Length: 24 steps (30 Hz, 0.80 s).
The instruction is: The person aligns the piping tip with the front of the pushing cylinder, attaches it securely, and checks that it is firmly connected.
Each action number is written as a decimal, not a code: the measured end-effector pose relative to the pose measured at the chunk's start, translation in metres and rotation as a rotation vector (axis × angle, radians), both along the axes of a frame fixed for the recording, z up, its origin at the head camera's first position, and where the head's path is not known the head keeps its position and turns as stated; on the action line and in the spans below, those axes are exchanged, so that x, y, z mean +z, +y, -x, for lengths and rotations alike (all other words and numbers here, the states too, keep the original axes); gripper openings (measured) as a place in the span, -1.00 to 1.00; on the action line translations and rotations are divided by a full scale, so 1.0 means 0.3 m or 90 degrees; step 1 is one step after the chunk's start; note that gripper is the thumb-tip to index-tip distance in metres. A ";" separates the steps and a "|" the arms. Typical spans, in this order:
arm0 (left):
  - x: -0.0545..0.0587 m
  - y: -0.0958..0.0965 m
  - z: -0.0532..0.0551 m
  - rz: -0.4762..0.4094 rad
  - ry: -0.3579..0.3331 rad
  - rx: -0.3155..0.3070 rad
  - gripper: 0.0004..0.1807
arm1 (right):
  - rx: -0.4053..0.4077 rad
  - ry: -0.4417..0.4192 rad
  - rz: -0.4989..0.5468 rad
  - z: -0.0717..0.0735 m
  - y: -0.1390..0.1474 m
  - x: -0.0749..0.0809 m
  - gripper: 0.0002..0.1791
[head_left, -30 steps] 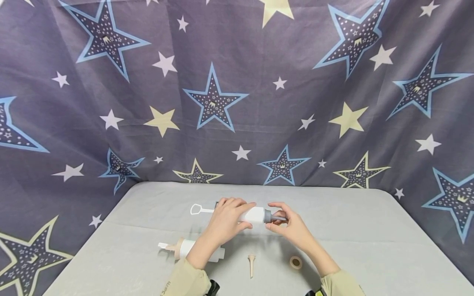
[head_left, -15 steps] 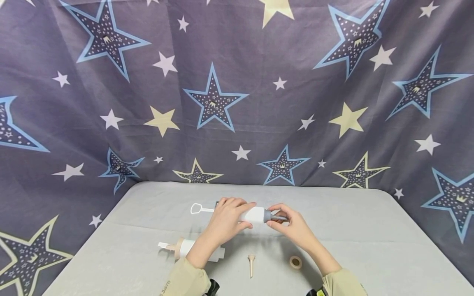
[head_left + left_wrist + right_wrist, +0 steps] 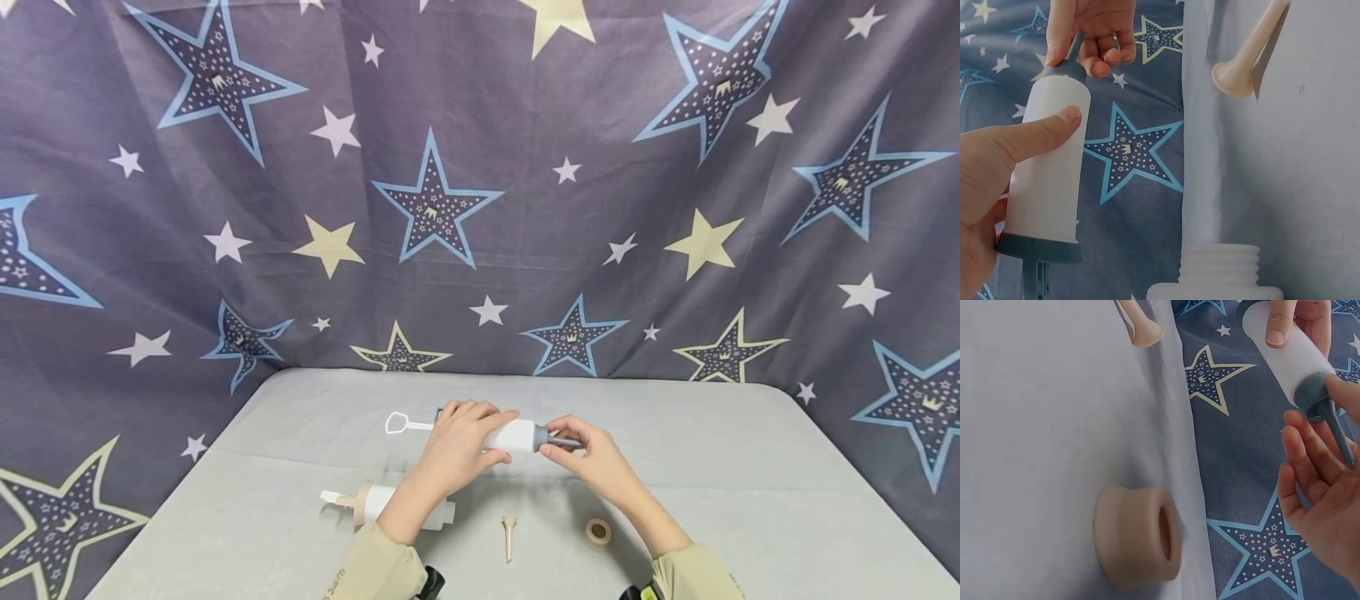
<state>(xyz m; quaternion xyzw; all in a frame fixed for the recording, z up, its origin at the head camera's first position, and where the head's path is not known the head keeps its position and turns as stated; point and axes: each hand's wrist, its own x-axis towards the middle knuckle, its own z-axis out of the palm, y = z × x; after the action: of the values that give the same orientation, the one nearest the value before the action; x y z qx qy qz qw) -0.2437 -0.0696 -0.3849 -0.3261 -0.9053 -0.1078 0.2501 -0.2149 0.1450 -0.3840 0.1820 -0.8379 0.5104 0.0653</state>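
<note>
A white syringe-like dispenser (image 3: 1050, 181) with blue-grey end caps lies across both hands, held above the table. Around its barrel my left hand (image 3: 456, 446) grips, thumb stretched along the white side. A white plunger rod with a loop handle (image 3: 397, 423) sticks out to the left. At the other end is the blue-grey nozzle cap (image 3: 1313, 392) with a narrow tapered spout. My right hand (image 3: 594, 460) pinches this cap between thumb and fingers, the other fingers loosely curled beneath the spout.
A second white dispenser (image 3: 382, 504) with beige parts lies at the left, partly behind the left forearm. Its threaded neck (image 3: 1219, 265) shows in the left wrist view. A beige spout (image 3: 509, 537) and a beige ring (image 3: 597, 532) lie on the grey table (image 3: 720, 467) nearer the body.
The fingers of my right hand have shifted and closed slightly around the nozzle cap. My left hand and the barrel hold still.
</note>
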 end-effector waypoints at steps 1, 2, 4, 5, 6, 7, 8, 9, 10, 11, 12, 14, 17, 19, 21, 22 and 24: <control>0.000 -0.001 0.000 0.000 -0.001 0.000 -0.38 | -0.001 -0.001 -0.003 -0.002 -0.002 0.003 -0.74; -0.001 -0.001 0.000 0.000 0.000 0.001 -0.38 | 0.000 0.001 -0.003 -0.002 -0.002 0.005 -0.73; -0.002 -0.001 -0.001 0.005 0.004 0.004 -0.38 | 0.003 0.004 0.007 0.001 -0.001 0.000 -0.68; -0.002 -0.001 -0.001 0.007 0.006 0.004 -0.38 | 0.005 0.010 0.013 0.003 0.000 -0.004 -0.65; -0.003 -0.001 -0.001 0.008 0.007 0.004 -0.38 | 0.008 0.016 0.021 0.007 0.001 -0.010 -0.62; -0.003 -0.001 -0.001 0.010 0.009 0.005 -0.38 | 0.010 0.019 0.030 0.015 0.004 -0.021 -0.59; -0.003 -0.001 -0.001 0.011 0.010 0.006 -0.38 | 0.012 0.026 0.036 0.023 0.008 -0.033 -0.57; -0.003 0.000 -0.001 0.012 0.011 0.006 -0.38 | 0.012 0.035 0.036 0.032 0.011 -0.045 -0.57; -0.004 0.000 0.000 0.014 0.012 0.007 -0.38 | 0.014 0.046 0.038 0.041 0.015 -0.057 -0.58; -0.005 0.000 0.000 0.015 0.013 0.008 -0.38 | 0.017 0.058 0.038 0.050 0.018 -0.068 -0.60; -0.005 0.000 0.001 0.015 0.014 0.008 -0.38 | 0.019 0.065 0.038 0.059 0.021 -0.078 -0.62; -0.005 0.000 0.002 0.011 0.016 0.006 -0.38 | 0.019 0.081 0.035 0.072 0.025 -0.092 -0.65; -0.004 0.001 0.002 0.004 0.014 0.001 -0.38 | 0.021 0.088 0.039 0.079 0.027 -0.098 -0.68; -0.003 0.001 0.001 0.002 0.014 -0.001 -0.38 | 0.020 0.087 0.037 0.076 0.025 -0.093 -0.69; -0.002 0.001 0.000 0.000 0.015 -0.003 -0.38 | 0.022 0.081 0.040 0.064 0.021 -0.077 -0.71; -0.003 0.001 -0.001 -0.001 0.016 -0.004 -0.38 | 0.023 0.078 0.041 0.056 0.018 -0.066 -0.72; -0.004 0.002 -0.002 0.000 0.021 -0.004 -0.38 | 0.024 0.067 0.040 0.037 0.013 -0.041 -0.73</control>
<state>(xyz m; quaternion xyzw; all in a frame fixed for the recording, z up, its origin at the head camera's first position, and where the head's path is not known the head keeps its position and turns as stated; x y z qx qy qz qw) -0.2433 -0.0690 -0.3862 -0.3307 -0.9001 -0.1033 0.2643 -0.2261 0.1488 -0.3964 0.2223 -0.8133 0.5274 0.1048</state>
